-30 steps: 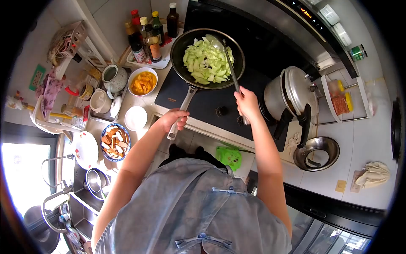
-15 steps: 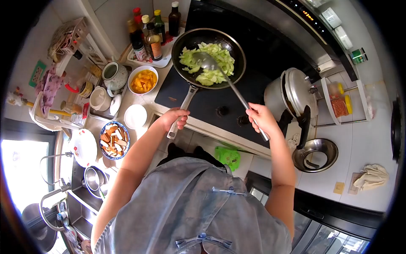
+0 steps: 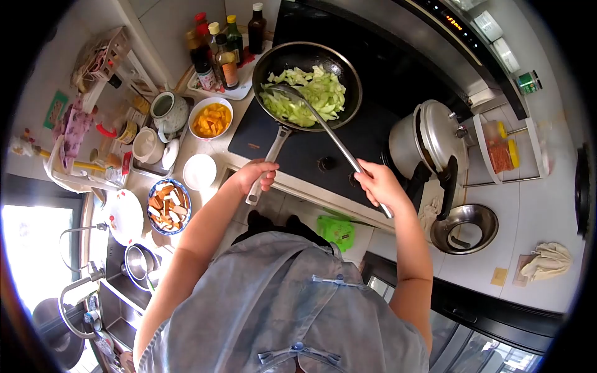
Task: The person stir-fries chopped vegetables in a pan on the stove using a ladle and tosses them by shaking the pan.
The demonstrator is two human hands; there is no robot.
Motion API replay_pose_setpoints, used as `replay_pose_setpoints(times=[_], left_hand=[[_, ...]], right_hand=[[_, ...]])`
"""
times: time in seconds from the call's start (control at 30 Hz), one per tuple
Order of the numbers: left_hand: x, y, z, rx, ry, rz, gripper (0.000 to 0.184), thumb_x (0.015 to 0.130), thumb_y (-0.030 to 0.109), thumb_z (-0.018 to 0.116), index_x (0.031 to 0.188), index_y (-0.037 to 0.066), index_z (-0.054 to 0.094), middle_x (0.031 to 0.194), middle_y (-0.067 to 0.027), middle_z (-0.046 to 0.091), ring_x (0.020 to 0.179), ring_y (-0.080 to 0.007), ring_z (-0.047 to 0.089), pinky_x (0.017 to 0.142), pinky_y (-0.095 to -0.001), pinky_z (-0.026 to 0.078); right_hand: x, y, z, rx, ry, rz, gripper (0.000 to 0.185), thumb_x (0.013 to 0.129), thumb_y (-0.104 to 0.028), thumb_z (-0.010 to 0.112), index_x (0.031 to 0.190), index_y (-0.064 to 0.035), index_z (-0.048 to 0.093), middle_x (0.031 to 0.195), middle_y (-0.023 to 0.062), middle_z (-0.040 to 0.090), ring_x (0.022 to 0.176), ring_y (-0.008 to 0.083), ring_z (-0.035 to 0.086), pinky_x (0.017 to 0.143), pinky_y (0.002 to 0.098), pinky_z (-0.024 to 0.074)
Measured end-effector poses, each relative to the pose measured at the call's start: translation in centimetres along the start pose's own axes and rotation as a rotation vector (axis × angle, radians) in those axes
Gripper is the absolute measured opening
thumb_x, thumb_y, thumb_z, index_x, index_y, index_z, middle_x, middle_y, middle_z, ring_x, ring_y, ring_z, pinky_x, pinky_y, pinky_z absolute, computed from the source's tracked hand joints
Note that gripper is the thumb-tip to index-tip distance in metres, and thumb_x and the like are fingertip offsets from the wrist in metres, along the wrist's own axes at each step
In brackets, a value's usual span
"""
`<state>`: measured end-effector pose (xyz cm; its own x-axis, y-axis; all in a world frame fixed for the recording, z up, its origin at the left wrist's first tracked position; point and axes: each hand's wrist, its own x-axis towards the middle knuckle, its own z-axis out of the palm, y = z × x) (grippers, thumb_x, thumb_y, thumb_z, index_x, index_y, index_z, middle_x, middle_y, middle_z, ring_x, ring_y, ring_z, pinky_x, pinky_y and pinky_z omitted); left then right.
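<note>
My left hand [image 3: 256, 176] is wrapped round the handle of a dark frying pan [image 3: 353, 74] on the black cooktop [image 3: 298, 163]. In the pan lie chopped pale green vegetable pieces [image 3: 311, 99]. My right hand [image 3: 378, 184] grips the long metal handle of a spatula or ladle [image 3: 333, 133]. The tool's head rests among the pieces at the left side of the pan. Left of the cooktop sits a white bowl of orange-yellow pieces [image 3: 211, 120]. Nearer me is a blue-rimmed dish of brown and white slices [image 3: 168, 207].
A pressure cooker [image 3: 435, 140] stands right of the pan, its black handles towards me. Beyond it is a steel bowl [image 3: 464, 229]. Sauce bottles [image 3: 227, 62] stand on a tray at the back left. A white bowl [image 3: 199, 172] and a lidded jar [image 3: 169, 112] are at the left.
The tool's head has swept from the pan's right side to its left, and the green pieces have shifted. My right hand has moved right and nearer me. My left hand stays on the pan handle.
</note>
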<state>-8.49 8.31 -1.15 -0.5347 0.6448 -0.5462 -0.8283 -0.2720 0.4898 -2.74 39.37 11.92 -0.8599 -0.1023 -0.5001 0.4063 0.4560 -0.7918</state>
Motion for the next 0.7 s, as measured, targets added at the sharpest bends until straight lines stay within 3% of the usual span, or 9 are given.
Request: replay_pose_setpoints(times=[0.1, 0.23, 0.4, 0.5, 0.6, 0.7], left_hand=[[0.0, 0.0, 0.0, -0.012, -0.009, -0.016, 0.017, 0.084, 0.014, 0.057, 0.073, 0.010, 0.044, 0.057, 0.0012, 0.044, 0.042, -0.0076, 0.038, 0.037, -0.0226, 0.032], [-0.3, 0.3, 0.4, 0.040, 0.021, 0.000, 0.017, 0.085, 0.014, 0.057, 0.075, 0.010, 0.044, 0.058, 0.0016, 0.043, 0.042, -0.0075, 0.038, 0.037, -0.0229, 0.032], [-0.1, 0.1, 0.3, 0.003, 0.021, -0.019, 0.017, 0.085, 0.014, 0.057, 0.075, 0.010, 0.044, 0.058, 0.0011, 0.044, 0.042, -0.0075, 0.038, 0.037, -0.0230, 0.032], [-0.2, 0.3, 0.2, 0.020, 0.017, -0.008, 0.019, 0.085, 0.015, 0.057, 0.073, 0.009, 0.044, 0.058, 0.0009, 0.044, 0.042, -0.0076, 0.038, 0.037, -0.0231, 0.033], [-0.2, 0.2, 0.3, 0.032, 0.016, 0.004, 0.020, 0.084, 0.015, 0.057, 0.072, 0.009, 0.043, 0.058, 0.0010, 0.044, 0.042, -0.0076, 0.038, 0.037, -0.0231, 0.033], [0.1, 0.0, 0.0, 0.025, 0.013, 0.008, 0.019, 0.084, 0.015, 0.058, 0.073, 0.009, 0.044, 0.058, 0.0011, 0.044, 0.042, -0.0076, 0.038, 0.037, -0.0231, 0.033]], right_hand=[[-0.1, 1.0, -1.3, 0.021, 0.013, 0.048, 0.038, 0.090, -0.012, 0.051, 0.125, -0.0008, 0.046, 0.059, 0.0013, 0.043, 0.033, 0.0075, 0.039, 0.030, 0.0247, 0.0296], [1.5, 1.4, -0.2, 0.277, 0.171, 0.016, 0.038, 0.090, -0.013, 0.052, 0.125, -0.0014, 0.046, 0.058, 0.0005, 0.043, 0.035, 0.0075, 0.040, 0.031, 0.0247, 0.0308], [4.5, 1.8, 2.6, 0.122, 0.433, -0.021, 0.045, 0.090, -0.018, 0.053, 0.130, -0.0020, 0.041, 0.056, 0.0022, 0.046, 0.037, 0.0103, 0.044, 0.034, 0.0274, 0.0364], [3.9, 2.2, 3.9, 0.111, 0.347, 0.014, 0.044, 0.090, -0.016, 0.052, 0.129, -0.0018, 0.042, 0.057, 0.0024, 0.046, 0.036, 0.0102, 0.044, 0.032, 0.0275, 0.0353], [2.2, 2.2, 3.1, 0.378, 0.187, 0.015, 0.040, 0.090, -0.015, 0.052, 0.127, -0.0043, 0.045, 0.059, 0.0009, 0.044, 0.033, 0.0089, 0.039, 0.030, 0.0266, 0.0306], [3.4, 1.8, 3.1, 0.320, 0.339, -0.066, 0.027, 0.090, -0.014, 0.051, 0.114, -0.0028, 0.052, 0.058, 0.0008, 0.044, 0.034, 0.0092, 0.039, 0.030, 0.0260, 0.0310]])
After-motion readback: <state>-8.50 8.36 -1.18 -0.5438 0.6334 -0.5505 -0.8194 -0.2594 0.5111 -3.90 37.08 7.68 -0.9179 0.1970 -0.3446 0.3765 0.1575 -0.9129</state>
